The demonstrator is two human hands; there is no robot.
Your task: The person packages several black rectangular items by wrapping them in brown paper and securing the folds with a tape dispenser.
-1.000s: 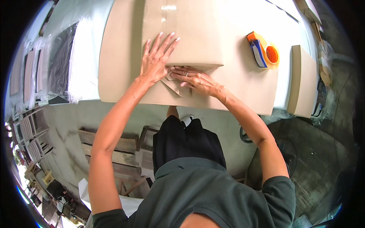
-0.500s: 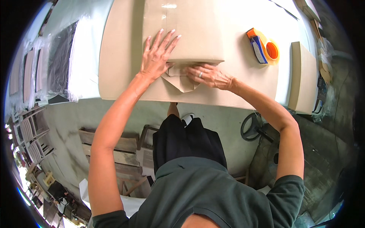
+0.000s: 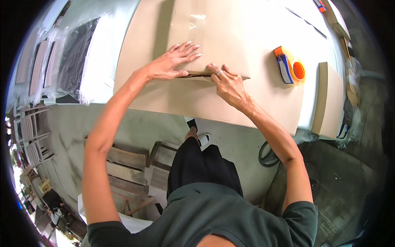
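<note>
A brown cardboard box (image 3: 226, 41) lies on a large cardboard sheet, with a strip of clear tape along its top. My left hand (image 3: 175, 64) rests on the box's top near the front edge, fingers spread, thumb along the edge. Beside it, my right hand (image 3: 229, 84) has its fingers bent over that same edge, gripping the end flap (image 3: 198, 78). A narrow dark gap shows between the hands where the flap meets the top. To the right stands an orange and blue tape dispenser (image 3: 284, 68) with a roll of tape (image 3: 299, 71).
The cardboard sheet (image 3: 177, 99) covers much of the table. A long cardboard piece (image 3: 329, 99) stands at the table's right side. Plastic-wrapped dark panels (image 3: 78, 57) lie at the left. Below are a slatted wooden piece (image 3: 125, 164) and a black wheel (image 3: 268, 155).
The flap that hung loose with a pointed fold at the front is now up against the box's edge. My right hand has moved from inside the opening onto that edge.
</note>
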